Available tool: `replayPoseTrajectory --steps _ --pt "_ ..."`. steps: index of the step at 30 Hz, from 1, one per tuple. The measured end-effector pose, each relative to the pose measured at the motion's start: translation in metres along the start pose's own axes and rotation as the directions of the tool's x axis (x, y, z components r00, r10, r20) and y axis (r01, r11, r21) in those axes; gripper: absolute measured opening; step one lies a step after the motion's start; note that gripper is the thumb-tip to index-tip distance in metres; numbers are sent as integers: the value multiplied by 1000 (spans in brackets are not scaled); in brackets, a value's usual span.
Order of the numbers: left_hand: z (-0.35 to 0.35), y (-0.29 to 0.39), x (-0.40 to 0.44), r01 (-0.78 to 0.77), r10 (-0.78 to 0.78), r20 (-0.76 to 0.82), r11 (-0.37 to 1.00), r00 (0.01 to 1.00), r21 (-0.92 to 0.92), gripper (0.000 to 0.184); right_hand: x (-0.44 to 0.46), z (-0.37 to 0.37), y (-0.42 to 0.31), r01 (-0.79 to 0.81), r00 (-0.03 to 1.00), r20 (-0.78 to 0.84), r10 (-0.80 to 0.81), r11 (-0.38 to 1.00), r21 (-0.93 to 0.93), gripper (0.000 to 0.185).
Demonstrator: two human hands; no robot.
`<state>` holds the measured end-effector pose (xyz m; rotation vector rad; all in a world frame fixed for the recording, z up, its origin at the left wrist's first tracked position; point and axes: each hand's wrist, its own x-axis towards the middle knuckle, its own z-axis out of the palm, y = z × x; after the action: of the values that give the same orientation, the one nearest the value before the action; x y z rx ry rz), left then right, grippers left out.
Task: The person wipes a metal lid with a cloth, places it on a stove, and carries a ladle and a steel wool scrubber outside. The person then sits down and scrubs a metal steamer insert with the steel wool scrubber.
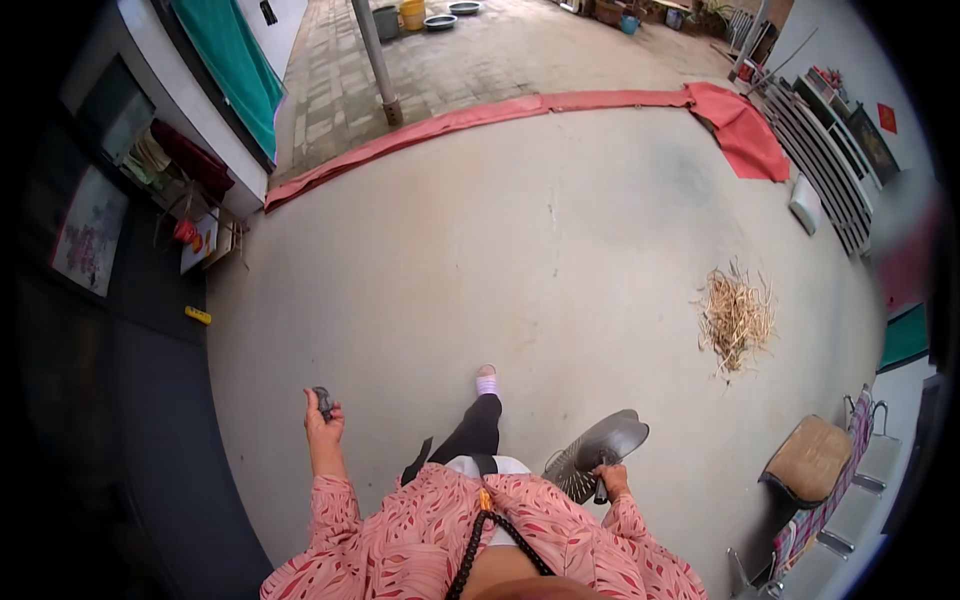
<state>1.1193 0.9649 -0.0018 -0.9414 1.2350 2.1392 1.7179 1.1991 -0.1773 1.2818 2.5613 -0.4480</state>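
My left hand (323, 428) is out to the left over the floor, its fingers curled round a small dark grey object (322, 398) whose kind I cannot make out. Low on the right, my right hand (611, 477) is closed on the dark handle of a grey metal piece (615, 435). This piece has a smooth rounded face and a ribbed, slotted part beside it; its exact kind is unclear. Both hands are apart, held at either side of my body. One of my feet (486, 380) shows ahead on the concrete.
A heap of dry straw-like stalks (737, 318) lies on the floor at right. Nearby stand a brown-seated chair (808, 458) and metal bench seats (858, 510). A red sheet (450, 122) edges the floor ahead, by a post (378, 65). A yellow object (198, 315) lies left.
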Motion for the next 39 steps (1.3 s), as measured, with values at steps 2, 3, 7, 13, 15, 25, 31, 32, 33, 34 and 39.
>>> replayPoseTrajectory --steps 2,3,7,13,15,25,31,32,33,34,39 --pt "35 -8 42 78 -79 -5 991 997 -104 40 43 -46 -4 -505 843 256 473 532 679 26" --pt "56 -13 61 46 -49 -25 996 998 -82 38 71 -25 22 -325 944 96 314 850 415 32" --pt "177 -26 129 38 -38 -1 996 999 -79 28 154 -92 44 -570 821 278 498 712 409 17" --pt "424 -90 154 21 -32 315 999 949 38 43 287 -209 41 -670 727 367 580 485 562 33" --pt "512 -113 176 23 -14 475 1000 880 -12 48 341 -225 52 -562 815 246 525 609 560 32" --pt "800 -143 274 -29 -15 362 993 932 117 30 699 -352 100 -587 809 360 464 620 520 24" --pt "916 -123 327 92 -87 123 995 989 -37 26 894 -445 104 -542 840 359 406 637 548 19" --pt "940 -118 345 130 -123 78 988 989 -87 28 926 -458 104 -534 845 353 401 639 553 19" --pt "967 -116 372 126 -113 94 981 989 -148 27 958 -470 101 -528 849 350 395 636 563 18" --pt "993 -111 402 125 -109 91 972 990 -199 26 988 -487 96 -527 850 349 395 625 576 18" --pt "1140 -99 521 287 -251 222 947 942 -145 10 1141 -510 107 -404 915 184 360 799 446 30"
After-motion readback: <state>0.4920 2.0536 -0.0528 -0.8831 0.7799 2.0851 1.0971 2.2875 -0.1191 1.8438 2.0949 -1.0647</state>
